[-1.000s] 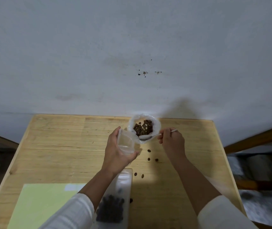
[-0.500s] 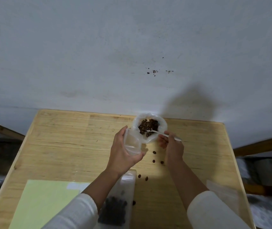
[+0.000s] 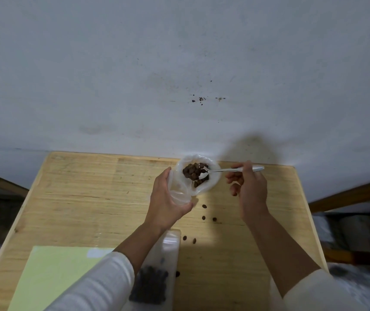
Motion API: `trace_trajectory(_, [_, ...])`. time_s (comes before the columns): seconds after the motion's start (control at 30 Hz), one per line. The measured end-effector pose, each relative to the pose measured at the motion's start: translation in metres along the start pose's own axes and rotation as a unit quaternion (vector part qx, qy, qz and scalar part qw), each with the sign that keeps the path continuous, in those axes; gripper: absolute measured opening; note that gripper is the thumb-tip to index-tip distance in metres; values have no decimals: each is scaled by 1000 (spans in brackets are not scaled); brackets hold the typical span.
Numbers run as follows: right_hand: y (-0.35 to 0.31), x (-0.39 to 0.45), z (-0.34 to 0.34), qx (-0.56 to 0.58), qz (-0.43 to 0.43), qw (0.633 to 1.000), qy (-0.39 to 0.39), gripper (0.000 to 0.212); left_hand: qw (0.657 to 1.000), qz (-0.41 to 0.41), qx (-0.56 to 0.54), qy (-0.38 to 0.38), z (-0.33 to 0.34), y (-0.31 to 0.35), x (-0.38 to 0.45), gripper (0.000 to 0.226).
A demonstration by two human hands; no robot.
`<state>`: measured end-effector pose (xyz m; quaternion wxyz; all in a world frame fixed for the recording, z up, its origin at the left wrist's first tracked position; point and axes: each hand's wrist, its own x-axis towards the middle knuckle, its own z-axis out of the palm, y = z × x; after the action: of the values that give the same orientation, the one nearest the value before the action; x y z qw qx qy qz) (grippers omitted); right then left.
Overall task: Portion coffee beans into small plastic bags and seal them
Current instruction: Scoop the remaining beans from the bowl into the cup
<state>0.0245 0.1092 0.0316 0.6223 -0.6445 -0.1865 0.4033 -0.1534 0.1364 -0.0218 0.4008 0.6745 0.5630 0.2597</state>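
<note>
A large white plastic bag (image 3: pixel 213 184) stands open at the table's far edge, with brown coffee beans (image 3: pixel 193 171) inside. My right hand (image 3: pixel 249 187) holds a metal spoon (image 3: pixel 231 169) by its handle, the bowl dipped into those beans. My left hand (image 3: pixel 166 203) grips a small clear plastic bag (image 3: pixel 178 191), held open just left of the big bag and touching it. A filled small bag (image 3: pixel 154 279) of dark beans lies flat near the front edge, partly under my left forearm.
Several loose beans (image 3: pixel 204 217) lie scattered on the wooden table (image 3: pixel 85 191) between my hands. A pale green sheet (image 3: pixel 53 274) covers the front left corner. A grey wall rises behind the table. Wooden furniture edges show on both sides.
My right hand has moved right and turned the spoon, so its handle now points right and its bowl rests in the beans. The left hand keeps the small bag in place.
</note>
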Motion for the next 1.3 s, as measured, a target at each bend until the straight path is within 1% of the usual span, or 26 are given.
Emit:
trace_trajectory(0.07, [-6,-6,2,-44,-48,997,-45,35,1000,3,3,2,1,0,1,111])
trace_trajectory(0.17, [-9,-12,6,-145,-155,972,-103,30,1000,4,0,1,2,2,2,110])
trace_trajectory(0.2, [-9,-13,7,-160,-175,965,-109,29,1000,5,-2,0,2,2,2,110])
trace_trajectory(0.27, [-8,-13,6,-158,-179,966,-97,29,1000,7,-2,2,1,2,3,111])
trace_trajectory(0.33, [-7,-12,4,-134,-154,977,-60,31,1000,10,1,4,-1,2,3,111])
trace_trajectory(0.43, [0,-6,0,-113,-67,991,38,34,1000,9,0,9,-3,1,3,109])
trace_trajectory(0.5, [9,1,-2,-157,-20,982,100,34,1000,9,0,10,-4,0,2,109])
trace_trajectory(0.57, [18,6,-4,-206,4,969,138,32,1000,7,0,10,-4,0,2,109])
trace_trajectory(0.63, [27,10,-4,-242,17,959,148,29,1000,7,6,12,-3,-1,2,109])
trace_trajectory(0.7, [36,15,0,-273,12,949,161,30,1000,8,9,12,-2,0,2,109])
trace_trajectory(0.8, [47,25,11,-276,32,939,201,32,1000,7,9,12,-1,0,2,108])
trace_trajectory(0.93, [51,33,21,-235,84,928,277,38,1000,6,10,10,-1,1,1,108])
trace_trajectory(1.0, [48,33,23,-189,103,936,280,36,1000,5,8,10,-1,2,1,108])
trace_trajectory(1.07, [49,33,24,-125,131,947,263,34,1000,4,10,11,-2,2,2,108])
trace_trajectory(1.17, [55,31,20,-39,162,954,249,30,1000,3,10,10,-2,2,2,108])
trace_trajectory(1.3, [57,31,7,-43,136,963,228,26,1000,2,10,11,-2,2,3,108])
